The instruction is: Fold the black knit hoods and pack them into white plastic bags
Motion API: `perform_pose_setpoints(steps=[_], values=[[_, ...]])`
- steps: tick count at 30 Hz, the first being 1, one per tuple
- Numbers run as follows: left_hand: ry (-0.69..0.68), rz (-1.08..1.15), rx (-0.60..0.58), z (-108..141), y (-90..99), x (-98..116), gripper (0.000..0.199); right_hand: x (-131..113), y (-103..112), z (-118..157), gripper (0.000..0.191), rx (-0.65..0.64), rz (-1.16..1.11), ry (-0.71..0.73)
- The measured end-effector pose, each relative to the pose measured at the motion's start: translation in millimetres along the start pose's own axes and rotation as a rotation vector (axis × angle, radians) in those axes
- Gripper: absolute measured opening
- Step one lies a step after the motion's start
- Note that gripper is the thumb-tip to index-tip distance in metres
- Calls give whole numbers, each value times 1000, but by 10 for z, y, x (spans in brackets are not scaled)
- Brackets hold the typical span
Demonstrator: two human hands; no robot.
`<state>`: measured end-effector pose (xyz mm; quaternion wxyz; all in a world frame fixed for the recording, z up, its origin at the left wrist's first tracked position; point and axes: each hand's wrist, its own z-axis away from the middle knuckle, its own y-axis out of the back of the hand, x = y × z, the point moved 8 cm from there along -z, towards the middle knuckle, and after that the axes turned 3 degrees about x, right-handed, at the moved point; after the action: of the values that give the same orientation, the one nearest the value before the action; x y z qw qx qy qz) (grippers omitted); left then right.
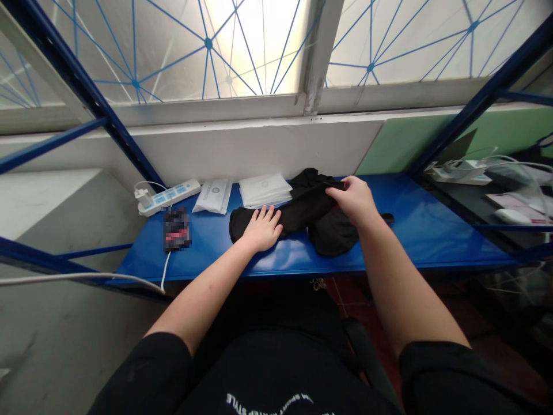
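Observation:
A piece of black cloth (298, 214) stretches across the blue shelf, partly folded into a long strip; its exact kind I cannot make out. My left hand (262, 229) lies flat on the strip's left part, fingers spread. At the strip's right end, my right hand (352, 199) pinches the cloth's edge between thumb and fingers and lifts it a little. More black fabric (332, 233) lies bunched beneath and behind the strip, with a narrow end poking out to the right of my right wrist.
White packets (265, 190) lie behind the cloth, with another white packet (213, 196) to their left. A power strip (170, 197) and a pixelated phone-like device (176, 229) with a cable sit at the left of the blue shelf (415, 230). Blue metal posts (458, 109) frame both sides.

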<state>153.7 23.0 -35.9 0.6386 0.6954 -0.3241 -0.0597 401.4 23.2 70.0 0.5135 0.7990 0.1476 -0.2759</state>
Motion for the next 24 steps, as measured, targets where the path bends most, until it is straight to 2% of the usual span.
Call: perform_pose_setpoints(steps=[2, 5, 7, 8, 11, 13, 15, 18, 20, 22, 24], values=[[1, 138, 40, -5, 27, -55, 51, -324, 60, 66, 34, 71, -67, -31], [88, 566, 179, -6, 137, -248, 38, -999, 10, 281, 40, 90, -27, 98], [190, 945, 306, 13, 209, -438, 31, -1389, -165, 476, 40, 33, 44, 179], [232, 1089, 363, 28, 242, -525, 35, -1553, -273, 581, 38, 15, 84, 226], [314, 1356, 467, 84, 352, -732, 62, -1918, -683, 912, 32, -31, 196, 420], [369, 1477, 448, 125, 397, -823, 69, -1997, -996, 1104, 32, -92, 246, 507], [433, 1548, 380, 165, 411, -876, 66, -1981, -1261, 1251, 28, -153, 282, 548], [476, 1461, 354, 220, 466, -934, 53, -1937, -1460, 1411, 28, -223, 278, 620], [479, 1363, 390, 241, 512, -967, 54, -1956, -1418, 1476, 30, -234, 210, 706], [466, 1270, 403, 241, 537, -974, 65, -1981, -1251, 1462, 34, -194, 106, 775], [445, 1206, 391, 226, 538, -964, 73, -1936, -1042, 1324, 40, -102, 30, 752]])
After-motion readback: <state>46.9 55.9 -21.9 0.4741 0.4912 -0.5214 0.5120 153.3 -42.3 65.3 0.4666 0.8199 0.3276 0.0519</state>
